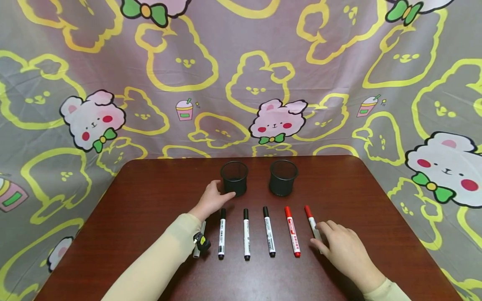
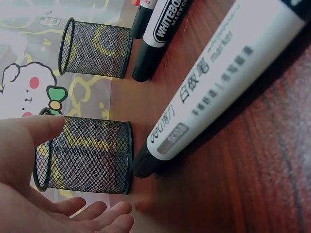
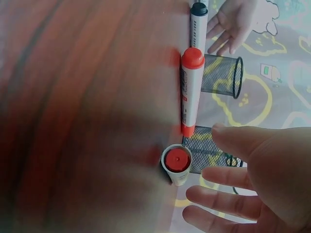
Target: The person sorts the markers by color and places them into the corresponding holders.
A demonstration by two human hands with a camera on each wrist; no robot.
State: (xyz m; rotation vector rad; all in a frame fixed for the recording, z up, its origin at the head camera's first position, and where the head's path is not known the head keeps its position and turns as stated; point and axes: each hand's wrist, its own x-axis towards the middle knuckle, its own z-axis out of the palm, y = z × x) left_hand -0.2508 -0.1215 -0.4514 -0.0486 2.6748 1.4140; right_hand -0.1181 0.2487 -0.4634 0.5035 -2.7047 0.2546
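Observation:
My left hand (image 1: pixel 212 200) reaches the near left side of a black mesh pen cup (image 1: pixel 236 184), thumb and fingers spread apart around its side. In the left wrist view that cup (image 2: pixel 90 155) stands between the thumb and the loosely bent fingers. My right hand (image 1: pixel 343 250) hovers at the rightmost red-capped marker (image 1: pixel 310 215), covering its lower end from the head view. In the right wrist view the marker (image 3: pixel 177 162) points end-on near the fingertips, and the fingers are spread with nothing gripped.
A second mesh pen cup (image 1: pixel 283 183) stands to the right of the first. Between the hands lie another red marker (image 1: pixel 293 232) and three black-capped whiteboard markers (image 1: pixel 246 234), in a row. One more marker (image 1: pixel 196 251) is partly hidden beneath my left wrist. A patterned curtain (image 1: pixel 226 62) hangs behind the table.

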